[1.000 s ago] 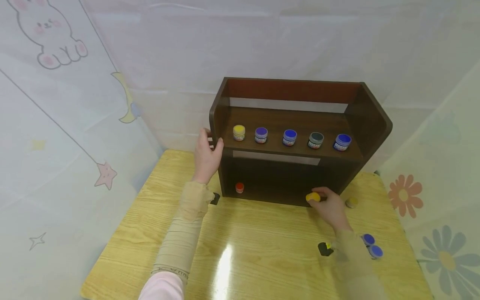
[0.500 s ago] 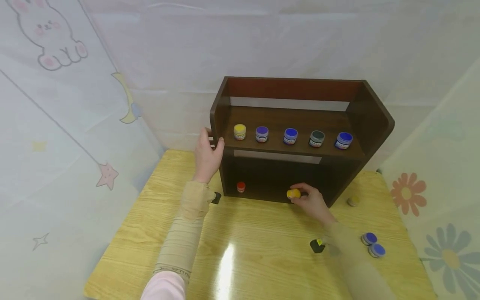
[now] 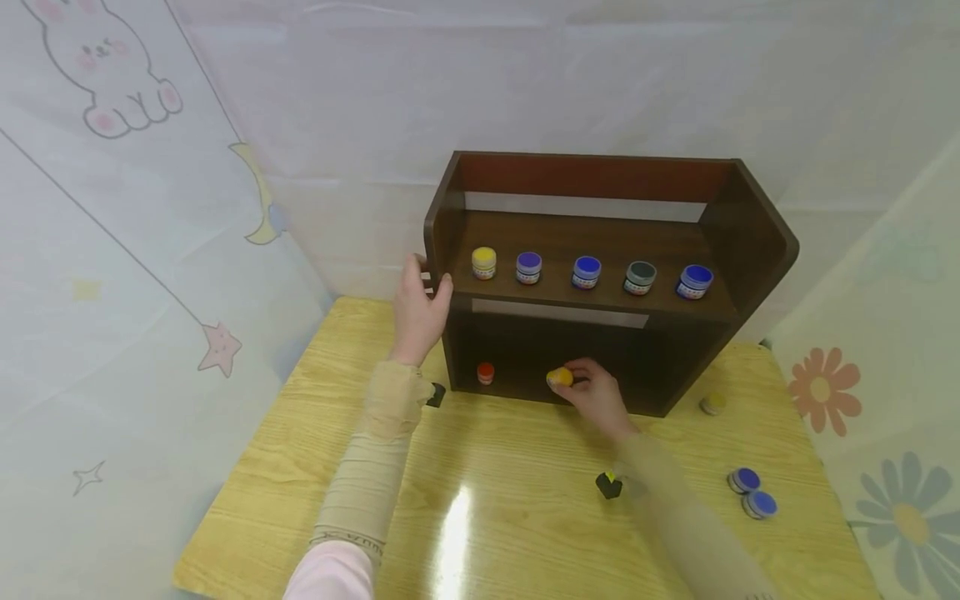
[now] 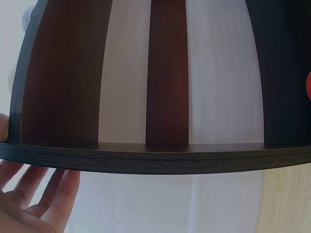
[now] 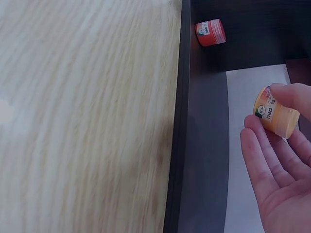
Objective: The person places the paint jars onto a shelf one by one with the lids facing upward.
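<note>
A dark brown two-tier shelf [image 3: 600,229] stands on the table. My left hand [image 3: 420,310] grips its left side panel [image 4: 160,159], the thumb on one side and the fingers behind the outer face. With thumb and fingers my right hand [image 3: 597,400] pinches a yellow-orange paint jar [image 5: 276,112], held tilted at the lower tier's front. Left of it, a red paint jar [image 3: 486,373] stands on the lower tier. Along the upper tier is a row of paint jars: yellow [image 3: 483,263], purple [image 3: 528,267], blue [image 3: 586,272], dark green-black [image 3: 640,278] and another blue jar [image 3: 694,282].
On the table [image 3: 360,500], right of the shelf, are a yellow-lidded jar [image 3: 712,404] and two blue-lidded jars, a rear one [image 3: 743,480] and a front one [image 3: 760,504]. A patterned white cloth [image 3: 337,100] hangs behind and at both sides.
My right hand has moved left along the lower tier with the yellow-orange paint jar. The left hand keeps its grip on the side panel. The view has shifted slightly.
</note>
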The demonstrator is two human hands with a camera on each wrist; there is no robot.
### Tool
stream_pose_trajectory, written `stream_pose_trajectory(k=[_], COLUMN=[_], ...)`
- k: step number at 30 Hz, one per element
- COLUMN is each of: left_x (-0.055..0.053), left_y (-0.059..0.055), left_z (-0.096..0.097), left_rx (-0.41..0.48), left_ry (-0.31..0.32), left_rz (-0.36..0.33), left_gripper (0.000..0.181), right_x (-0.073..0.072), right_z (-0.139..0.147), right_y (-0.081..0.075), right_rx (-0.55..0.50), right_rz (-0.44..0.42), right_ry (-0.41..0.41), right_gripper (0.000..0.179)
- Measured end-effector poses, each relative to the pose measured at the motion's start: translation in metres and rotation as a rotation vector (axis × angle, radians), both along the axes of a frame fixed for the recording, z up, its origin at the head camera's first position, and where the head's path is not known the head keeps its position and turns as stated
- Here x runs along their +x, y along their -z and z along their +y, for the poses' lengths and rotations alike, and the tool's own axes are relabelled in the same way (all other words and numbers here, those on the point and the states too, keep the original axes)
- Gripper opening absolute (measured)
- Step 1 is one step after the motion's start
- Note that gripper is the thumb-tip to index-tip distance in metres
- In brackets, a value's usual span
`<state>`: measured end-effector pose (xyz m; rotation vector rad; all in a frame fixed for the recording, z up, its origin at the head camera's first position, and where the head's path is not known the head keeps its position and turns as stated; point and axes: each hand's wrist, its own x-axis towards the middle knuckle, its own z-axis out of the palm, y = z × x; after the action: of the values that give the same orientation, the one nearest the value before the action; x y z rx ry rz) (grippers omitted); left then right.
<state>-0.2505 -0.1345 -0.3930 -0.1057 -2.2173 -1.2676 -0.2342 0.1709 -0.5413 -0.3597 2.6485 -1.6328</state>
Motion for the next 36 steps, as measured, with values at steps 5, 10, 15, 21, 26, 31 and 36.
stream_pose_trajectory(k=[5, 10, 15, 21, 26, 31, 36], left_x=[0.0, 0.0, 0.0, -0.001, -0.001, -0.001, -0.001], left_y=[0.0, 0.001, 0.0, 0.001, 0.0, 0.0, 0.001], left_z=[0.0, -0.001, -0.002, -0.002, -0.001, -0.001, -0.001], left_rx=[0.003, 0.013, 0.009, 0.002, -0.002, 0.0, 0.004], left_ry=[0.002, 0.006, 0.0, -0.005, -0.008, -0.008, -0.005], left_rz=[0.007, 0.026, 0.034, 0.03, 0.027, 0.028, 0.035], left_gripper=[0.024, 0.024, 0.023, 0.023, 0.024, 0.024, 0.023], right_x=[-0.01, -0.016, -0.023, -0.032, -0.039, -0.041, -0.04], right_z=[-0.013, -0.024, -0.033, -0.042, -0.048, -0.055, -0.06], right_y=[-0.001, -0.002, 0.001, 0.003, 0.008, 0.011, 0.014], right_rx=[-0.003, -0.009, 0.002, 0.038, 0.082, 0.101, 0.126], right_rz=[0.031, 0.02, 0.009, -0.016, -0.024, -0.026, -0.015], right_ry=[-0.01, -0.027, -0.031, -0.043, -0.058, -0.061, -0.06], right_gripper=[0.039, 0.038, 0.038, 0.04, 0.041, 0.042, 0.039])
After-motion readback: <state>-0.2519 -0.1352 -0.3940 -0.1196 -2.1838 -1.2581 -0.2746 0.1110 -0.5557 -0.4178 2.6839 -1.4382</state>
